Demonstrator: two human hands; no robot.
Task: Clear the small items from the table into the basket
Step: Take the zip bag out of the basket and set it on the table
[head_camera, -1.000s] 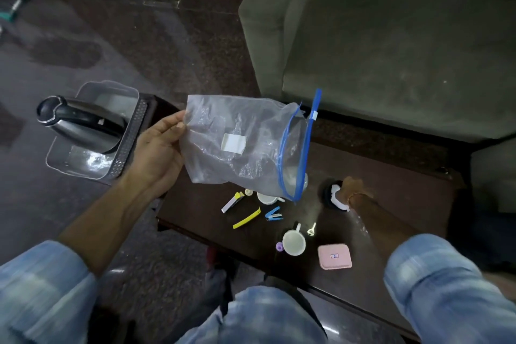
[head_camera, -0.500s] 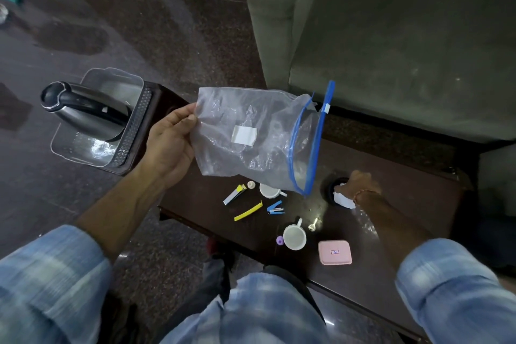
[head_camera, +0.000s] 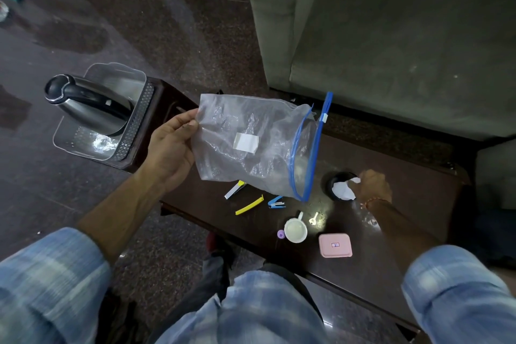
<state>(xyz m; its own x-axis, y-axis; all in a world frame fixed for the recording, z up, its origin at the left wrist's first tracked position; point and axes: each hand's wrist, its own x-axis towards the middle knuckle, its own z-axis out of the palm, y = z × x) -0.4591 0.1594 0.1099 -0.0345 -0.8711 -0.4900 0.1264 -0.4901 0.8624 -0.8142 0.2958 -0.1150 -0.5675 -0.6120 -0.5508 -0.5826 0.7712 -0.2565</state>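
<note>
Clear zip bag [head_camera: 251, 145] pinched at its base by left hand [head_camera: 170, 148], mouth at 3 o'clock. Right hand [head_camera: 372, 186] grips white wad [head_camera: 344, 190] at black cup [head_camera: 339, 180]. Next: lift wad into bag. Small items [head_camera: 275, 215] at 6 o'clock on table [head_camera: 418, 204].

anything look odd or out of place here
The kettle sits tilted inside the clear basket at the table's left end, where the small items should go. The left hand holds an open zip bag over the table, while the right hand grips crumpled white paper.
</note>
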